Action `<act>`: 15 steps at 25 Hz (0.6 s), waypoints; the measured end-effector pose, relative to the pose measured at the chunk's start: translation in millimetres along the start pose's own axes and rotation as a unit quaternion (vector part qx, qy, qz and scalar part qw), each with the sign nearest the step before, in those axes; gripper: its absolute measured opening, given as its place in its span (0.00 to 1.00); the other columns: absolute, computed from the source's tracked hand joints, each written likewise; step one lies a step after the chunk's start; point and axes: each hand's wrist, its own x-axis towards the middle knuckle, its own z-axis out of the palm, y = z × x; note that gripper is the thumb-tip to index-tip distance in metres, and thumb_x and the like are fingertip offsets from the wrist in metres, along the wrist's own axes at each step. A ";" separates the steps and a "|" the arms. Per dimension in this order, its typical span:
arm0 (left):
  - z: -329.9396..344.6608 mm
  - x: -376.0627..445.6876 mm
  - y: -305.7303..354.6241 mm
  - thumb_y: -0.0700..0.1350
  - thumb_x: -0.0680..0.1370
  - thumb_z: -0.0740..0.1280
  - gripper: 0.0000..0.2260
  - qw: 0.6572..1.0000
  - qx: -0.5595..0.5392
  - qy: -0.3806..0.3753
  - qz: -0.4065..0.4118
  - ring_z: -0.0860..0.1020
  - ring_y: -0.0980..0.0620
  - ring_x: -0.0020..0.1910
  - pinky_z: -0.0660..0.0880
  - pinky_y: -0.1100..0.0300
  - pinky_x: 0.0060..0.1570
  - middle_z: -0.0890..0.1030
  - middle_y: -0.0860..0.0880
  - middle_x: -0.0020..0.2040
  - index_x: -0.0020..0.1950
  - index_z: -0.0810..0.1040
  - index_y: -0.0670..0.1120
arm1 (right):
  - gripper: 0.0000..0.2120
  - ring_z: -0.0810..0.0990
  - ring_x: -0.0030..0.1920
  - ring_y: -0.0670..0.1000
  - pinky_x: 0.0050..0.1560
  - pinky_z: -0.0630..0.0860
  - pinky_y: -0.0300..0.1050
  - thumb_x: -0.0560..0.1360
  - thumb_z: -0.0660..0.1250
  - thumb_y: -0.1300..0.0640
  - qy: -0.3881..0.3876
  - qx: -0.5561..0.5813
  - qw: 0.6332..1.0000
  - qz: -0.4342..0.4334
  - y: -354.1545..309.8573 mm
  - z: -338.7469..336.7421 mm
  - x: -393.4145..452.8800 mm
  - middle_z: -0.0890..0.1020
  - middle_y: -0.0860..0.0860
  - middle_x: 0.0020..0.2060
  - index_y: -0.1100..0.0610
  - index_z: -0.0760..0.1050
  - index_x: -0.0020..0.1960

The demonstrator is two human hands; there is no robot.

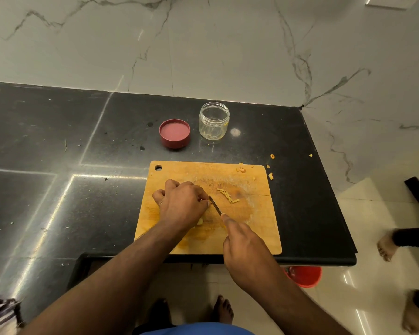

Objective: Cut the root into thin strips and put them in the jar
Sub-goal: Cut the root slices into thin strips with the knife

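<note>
On a wooden cutting board (257, 228), my left hand (182, 204) curls over a pale root piece (200, 221) and hides most of it. My right hand (244, 250) grips a small knife (215, 205), forefinger laid along its back, and the blade stands against my left fingertips. A few thin yellow strips (228, 195) lie on the board to the right of the blade. Behind the board stands a clear jar (213, 122), uncapped, with small yellow bits at its bottom.
A red lid (174, 133) lies upside down left of the jar on the black counter (58, 153). Peel scraps (271, 175) are scattered by the board's far right corner. An orange bucket (304, 276) sits on the floor below; another person's feet (385, 247) are at right.
</note>
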 end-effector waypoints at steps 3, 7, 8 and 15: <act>0.4 0.2 0.1 0.58 0.78 0.67 0.09 1.000 0.001 0.002 -0.003 0.64 0.50 0.62 0.59 0.47 0.54 0.80 0.61 0.57 0.54 0.85 0.60 | 0.25 0.76 0.56 0.51 0.56 0.75 0.47 0.82 0.52 0.56 -0.006 -0.010 1.000 0.000 0.3 2.5 3.8 0.73 0.51 0.63 0.48 0.55 0.78; 0.2 1.0 0.7 0.58 0.77 0.68 0.08 1.000 -0.003 0.003 -0.006 0.64 0.51 0.62 0.58 0.48 0.54 0.80 0.61 0.56 0.52 0.85 0.59 | 0.25 0.76 0.55 0.49 0.51 0.73 0.42 0.83 0.52 0.56 -0.008 -0.005 1.000 0.003 2.7 0.7 -13.5 0.72 0.49 0.63 0.47 0.54 0.78; 0.5 1.0 0.7 0.58 0.77 0.68 0.08 1.000 -0.006 0.004 -0.008 0.64 0.52 0.62 0.57 0.48 0.54 0.80 0.61 0.56 0.51 0.85 0.59 | 0.25 0.75 0.54 0.47 0.51 0.73 0.39 0.83 0.52 0.56 -0.010 -0.007 1.000 0.003 4.4 0.2 -18.8 0.72 0.48 0.63 0.47 0.54 0.78; 1.3 -0.2 -4.8 0.58 0.77 0.69 0.08 1.000 -0.026 -0.006 -0.010 0.64 0.51 0.64 0.58 0.48 0.54 0.79 0.62 0.60 0.55 0.84 0.61 | 0.24 0.74 0.56 0.44 0.54 0.73 0.36 0.83 0.52 0.56 0.018 0.028 0.999 0.006 5.9 -8.5 -19.9 0.72 0.47 0.63 0.48 0.56 0.79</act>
